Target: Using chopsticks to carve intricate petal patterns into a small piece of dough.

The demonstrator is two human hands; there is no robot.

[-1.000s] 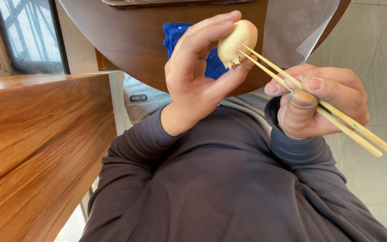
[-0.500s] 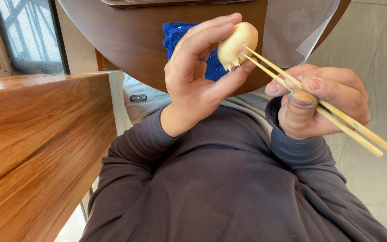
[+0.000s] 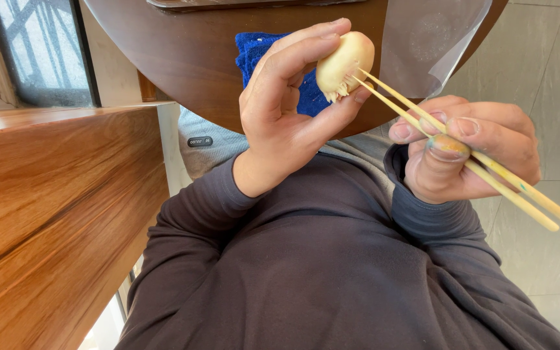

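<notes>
Head view: the left hand (image 3: 286,123) pinches a pale bun (image 3: 345,65) between thumb and fingers, just above the brown tabletop (image 3: 183,58). The right hand (image 3: 465,152) grips chopsticks (image 3: 487,175), tips touching its torn edge. It looks soft, light and crumbly; cradling the sides suits it.

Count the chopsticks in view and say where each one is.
2. Both chopsticks are side by side in the right hand, their tips touching the pale dumpling held by the left hand.
</notes>
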